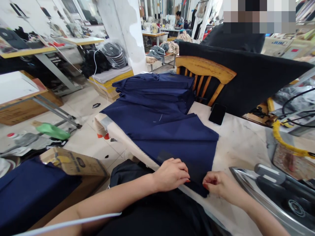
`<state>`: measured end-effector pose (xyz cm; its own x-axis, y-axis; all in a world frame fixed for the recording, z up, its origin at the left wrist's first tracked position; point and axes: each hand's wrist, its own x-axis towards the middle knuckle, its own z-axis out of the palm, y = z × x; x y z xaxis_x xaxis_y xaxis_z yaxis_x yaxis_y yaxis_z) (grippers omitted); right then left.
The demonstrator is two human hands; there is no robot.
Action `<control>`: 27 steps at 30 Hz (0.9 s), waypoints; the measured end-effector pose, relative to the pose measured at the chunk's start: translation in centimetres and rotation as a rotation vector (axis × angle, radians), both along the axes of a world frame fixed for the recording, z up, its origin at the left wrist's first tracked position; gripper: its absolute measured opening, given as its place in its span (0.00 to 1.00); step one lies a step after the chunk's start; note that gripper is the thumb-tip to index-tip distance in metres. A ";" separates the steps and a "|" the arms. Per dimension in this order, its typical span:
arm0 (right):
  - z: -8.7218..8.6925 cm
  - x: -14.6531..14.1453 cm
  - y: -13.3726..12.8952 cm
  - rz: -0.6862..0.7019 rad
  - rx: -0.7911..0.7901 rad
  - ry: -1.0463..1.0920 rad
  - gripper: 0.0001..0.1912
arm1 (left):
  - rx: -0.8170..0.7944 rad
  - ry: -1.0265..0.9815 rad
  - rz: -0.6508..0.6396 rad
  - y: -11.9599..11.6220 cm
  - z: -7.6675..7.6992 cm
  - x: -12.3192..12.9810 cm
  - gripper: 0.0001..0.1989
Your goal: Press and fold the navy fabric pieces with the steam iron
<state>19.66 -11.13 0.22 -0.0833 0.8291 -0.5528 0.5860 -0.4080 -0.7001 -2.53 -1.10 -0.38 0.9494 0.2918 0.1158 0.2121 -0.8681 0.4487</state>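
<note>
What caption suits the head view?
Left hand and right hand at the near edge of navy cloth, an iron nearby.

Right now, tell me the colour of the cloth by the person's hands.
The cloth is dark navy blue, seen best in the head view.

The pale tabletop (242, 144) supports layered navy fabric (172, 129), a smartphone (217, 114) near its far edge, and an iron (275, 191) at right.

Here we are, riding on the wearer's head, gazing forward and down!
The view hangs close above the left hand (171, 174) and right hand (220, 184), faces across the pale tabletop (237, 141), and reaches back to a distant yellow-edged table (156, 34).
</note>
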 end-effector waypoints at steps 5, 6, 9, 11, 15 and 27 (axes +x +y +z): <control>-0.5 -0.1 0.8 -0.055 -0.083 -0.012 0.07 | 0.028 0.034 0.003 -0.1 0.1 0.3 0.11; -0.5 -0.2 1.0 -0.060 -0.091 -0.020 0.07 | 0.043 0.043 0.003 -0.1 0.0 0.4 0.10; -0.1 -0.3 1.2 -0.057 -0.080 -0.031 0.06 | 0.091 0.036 -0.003 -0.3 -0.1 0.5 0.08; 0.7 -0.2 1.1 -0.049 -0.038 -0.024 0.07 | 0.118 0.015 -0.003 -0.5 -0.1 0.6 0.09; 2.2 0.5 0.7 -0.024 0.105 -0.061 0.12 | 0.153 0.040 0.041 -0.3 -0.1 1.4 0.10; -2.1 3.3 3.1 -0.145 0.171 -0.255 0.16 | 0.297 -0.048 0.097 -0.5 -0.9 3.6 0.13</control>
